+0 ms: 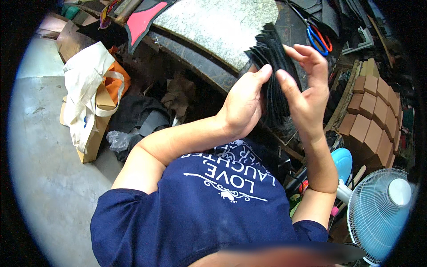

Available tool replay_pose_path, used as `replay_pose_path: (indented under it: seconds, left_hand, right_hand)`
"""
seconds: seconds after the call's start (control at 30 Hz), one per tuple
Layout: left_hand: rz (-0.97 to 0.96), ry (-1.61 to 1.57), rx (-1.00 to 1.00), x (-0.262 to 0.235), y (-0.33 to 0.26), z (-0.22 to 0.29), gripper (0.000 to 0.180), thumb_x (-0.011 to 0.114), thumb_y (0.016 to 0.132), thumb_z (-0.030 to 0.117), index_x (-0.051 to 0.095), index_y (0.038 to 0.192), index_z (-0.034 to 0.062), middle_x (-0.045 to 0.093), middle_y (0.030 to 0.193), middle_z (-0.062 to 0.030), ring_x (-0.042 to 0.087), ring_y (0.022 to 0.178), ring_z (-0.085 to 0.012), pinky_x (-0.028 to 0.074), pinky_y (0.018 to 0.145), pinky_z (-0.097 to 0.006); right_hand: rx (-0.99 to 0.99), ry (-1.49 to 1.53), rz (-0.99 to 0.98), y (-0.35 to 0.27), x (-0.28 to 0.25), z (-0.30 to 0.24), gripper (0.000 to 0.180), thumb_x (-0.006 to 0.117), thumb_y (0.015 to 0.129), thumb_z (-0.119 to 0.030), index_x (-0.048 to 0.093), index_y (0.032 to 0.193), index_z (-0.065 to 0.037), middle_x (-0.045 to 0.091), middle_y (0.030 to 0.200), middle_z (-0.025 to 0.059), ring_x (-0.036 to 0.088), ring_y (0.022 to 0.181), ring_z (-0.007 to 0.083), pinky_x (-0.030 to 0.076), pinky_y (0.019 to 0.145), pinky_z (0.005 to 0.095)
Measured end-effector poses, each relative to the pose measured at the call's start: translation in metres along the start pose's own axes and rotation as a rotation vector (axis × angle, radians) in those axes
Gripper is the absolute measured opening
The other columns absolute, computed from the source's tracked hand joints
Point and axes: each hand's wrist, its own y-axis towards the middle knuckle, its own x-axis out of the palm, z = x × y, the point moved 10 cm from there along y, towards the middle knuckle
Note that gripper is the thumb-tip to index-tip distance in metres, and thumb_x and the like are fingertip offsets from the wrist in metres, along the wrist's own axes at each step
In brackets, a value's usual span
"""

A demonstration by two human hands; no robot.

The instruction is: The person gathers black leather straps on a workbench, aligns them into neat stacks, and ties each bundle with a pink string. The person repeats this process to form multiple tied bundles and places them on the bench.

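Both hands point(242, 104) point(307, 95) grip a fanned black stack point(272, 58) before the stone slab point(218, 26), scissors point(318, 38) beside

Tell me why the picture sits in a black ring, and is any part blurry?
Head view: the fisheye lens leaves black corners and bends the grey stone slab's edge; both hands on the fanned stack of black sheets look sharp; a smeared band crosses the bottom edge; light is soft, without glare.

Both hands raised, left hand point(242, 104) cupped, right hand point(307, 91) fingers curled
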Motion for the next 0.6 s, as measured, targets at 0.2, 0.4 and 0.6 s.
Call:
replay_pose_path:
  seconds: [0.2,0.4,0.6]
  left_hand:
    - [-0.045,0.016,-0.119,0.014,0.023,-0.010,0.042,0.033,0.104,0.034,0.045,0.132,0.0046,0.055,0.128,-0.0095,0.052,0.119,-0.0183,0.038,0.106,-0.036]
    - [-0.082,0.030,-0.073,0.037,0.061,-0.024,0.035,0.038,0.103,0.024,0.044,0.132,0.0043,0.054,0.127,-0.0084,0.050,0.119,-0.0178,0.036,0.107,-0.034]
    - [-0.275,1.210,1.194,0.107,0.071,0.085,0.054,0.061,0.090,0.027,0.042,0.134,0.0031,0.053,0.122,-0.0196,0.048,0.120,-0.0328,0.033,0.106,-0.040]
  right_hand:
    - [-0.139,-0.389,-0.157,-0.009,0.002,-0.020,0.076,0.077,0.070,-0.016,0.042,0.137,-0.002,0.045,0.137,0.0253,0.049,0.120,0.0402,0.039,0.102,0.0430]
    - [-0.135,-0.477,-0.045,0.005,-0.033,-0.004,0.070,0.068,0.070,0.001,0.044,0.136,-0.004,0.054,0.122,0.0217,0.057,0.111,0.0363,0.047,0.093,0.0391]
    - [0.221,-0.129,-0.020,0.044,-0.093,0.075,0.064,0.062,0.073,0.001,0.048,0.134,-0.008,0.060,0.112,0.0133,0.059,0.102,0.0178,0.047,0.089,0.0293]
